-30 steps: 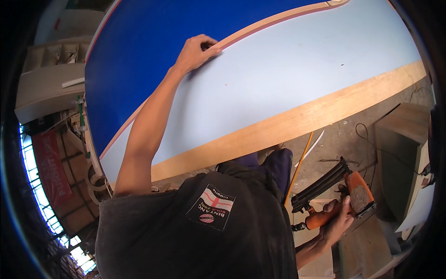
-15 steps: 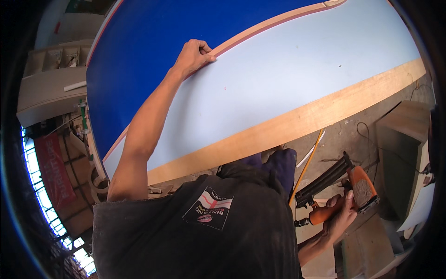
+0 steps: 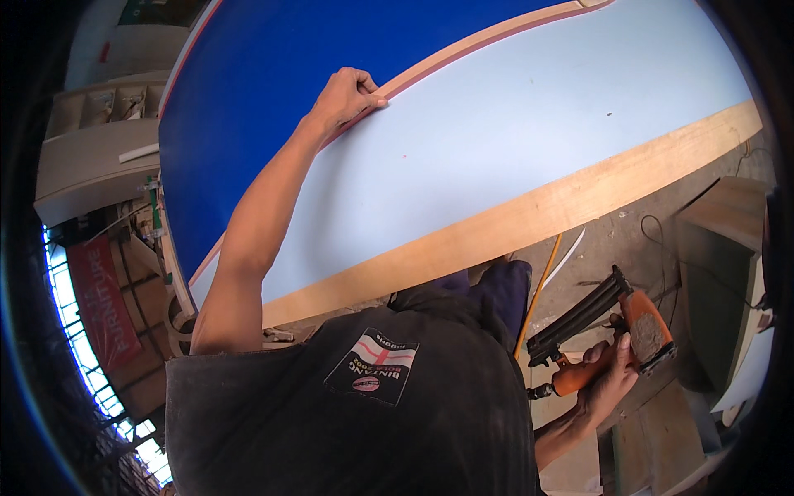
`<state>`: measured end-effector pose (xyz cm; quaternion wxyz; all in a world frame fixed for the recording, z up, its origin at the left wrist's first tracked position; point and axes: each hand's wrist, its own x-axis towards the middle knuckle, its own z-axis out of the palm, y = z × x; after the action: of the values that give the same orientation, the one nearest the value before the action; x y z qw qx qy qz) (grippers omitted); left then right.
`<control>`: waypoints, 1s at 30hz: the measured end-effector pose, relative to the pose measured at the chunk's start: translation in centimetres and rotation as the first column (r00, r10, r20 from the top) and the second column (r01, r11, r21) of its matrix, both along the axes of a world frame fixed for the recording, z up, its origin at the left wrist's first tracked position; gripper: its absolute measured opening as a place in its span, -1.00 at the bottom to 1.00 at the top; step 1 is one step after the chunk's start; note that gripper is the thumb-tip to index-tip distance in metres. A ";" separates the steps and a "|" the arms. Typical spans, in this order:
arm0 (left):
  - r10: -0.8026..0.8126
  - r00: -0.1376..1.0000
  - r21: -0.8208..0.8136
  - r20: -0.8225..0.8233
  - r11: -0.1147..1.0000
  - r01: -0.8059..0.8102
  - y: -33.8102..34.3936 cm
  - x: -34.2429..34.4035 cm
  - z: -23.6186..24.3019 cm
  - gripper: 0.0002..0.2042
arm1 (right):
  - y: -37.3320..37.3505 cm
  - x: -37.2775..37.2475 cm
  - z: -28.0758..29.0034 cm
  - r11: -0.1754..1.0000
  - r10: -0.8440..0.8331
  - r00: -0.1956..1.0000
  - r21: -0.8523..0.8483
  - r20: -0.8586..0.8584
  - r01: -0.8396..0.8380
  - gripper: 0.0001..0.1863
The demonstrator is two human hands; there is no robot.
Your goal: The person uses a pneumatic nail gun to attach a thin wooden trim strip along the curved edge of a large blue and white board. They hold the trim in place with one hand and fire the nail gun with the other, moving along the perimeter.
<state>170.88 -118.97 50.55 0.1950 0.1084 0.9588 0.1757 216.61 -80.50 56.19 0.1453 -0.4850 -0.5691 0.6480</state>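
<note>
A long, thin wooden strip (image 3: 463, 45) with a dark reddish edge curves across a large panel, following the border between its blue part (image 3: 256, 99) and its pale, light-blue part (image 3: 496, 124). My left hand (image 3: 347, 101) pinches this strip near its middle, thumb on the pale side and fingers curled over it. Down at the right, well away from the panel, my right hand (image 3: 608, 376) grips the handle of an orange and black nail gun (image 3: 583, 384). Its long black magazine points up and to the left.
A broad bare-wood band (image 3: 513, 211) forms the panel's near edge, close to my body. A yellow hose (image 3: 542, 285) runs down beside my legs. Wooden cabinet pieces (image 3: 719, 248) stand at the right. Shelving (image 3: 91, 157) and a red banner (image 3: 103, 298) are at the left.
The view has shifted very slightly. My left hand stays on the strip, and the nail gun in my right hand has barely tilted.
</note>
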 end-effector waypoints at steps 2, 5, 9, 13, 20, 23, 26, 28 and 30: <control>-0.007 1.000 0.013 0.016 1.000 0.007 0.0 -0.3 -0.1 -0.71 | -0.3 -0.8 0.5 1.000 0.007 1.000 0.017 -0.022 -0.006 -0.45; 0.083 0.996 0.113 -0.015 0.990 -0.081 -0.3 0.8 -1.0 -0.71 | -0.2 -1.0 0.5 0.999 0.032 0.998 0.008 -0.049 -0.032 -0.46; 0.193 0.980 0.302 -0.040 0.938 -0.173 -2.4 1.5 -2.8 -0.69 | -0.7 -2.3 1.7 0.996 0.084 0.996 -0.041 -0.024 -0.085 -0.48; 0.225 0.959 0.379 -0.173 0.914 -0.146 -2.4 3.8 -3.6 -0.70 | -1.1 -4.6 4.1 0.976 0.214 0.977 -0.034 0.001 -0.214 -0.48; 0.080 0.988 0.446 -0.132 0.895 -0.013 -2.4 1.4 -4.6 -0.73 | -6.9 -17.0 8.6 0.813 0.571 0.817 0.086 0.077 -0.576 -0.52; 0.127 0.979 0.503 -0.157 0.864 -0.031 -2.1 1.4 -6.5 -0.76 | -10.8 -23.3 9.0 0.714 0.678 0.721 0.106 0.142 -0.692 -0.59; 0.169 0.982 0.549 -0.082 0.830 -0.098 -1.4 1.5 -6.8 -0.79 | -13.5 -30.0 7.5 0.588 0.779 0.586 0.064 0.223 -0.806 -0.61; 0.167 0.985 0.563 -0.043 0.818 -0.114 -1.4 1.5 -6.8 -0.79 | -15.3 -33.9 6.3 0.508 0.822 0.507 0.069 0.259 -0.859 -0.64; 0.160 0.985 0.569 -0.057 0.816 -0.100 -1.4 1.4 -7.1 -0.79 | -16.7 -36.3 5.2 0.465 0.850 0.471 0.085 0.236 -0.881 -0.64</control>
<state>172.32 -120.34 43.46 0.0926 0.1042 0.8779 0.4580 180.28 -97.15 61.38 -0.2034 -0.1620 -0.8062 0.5315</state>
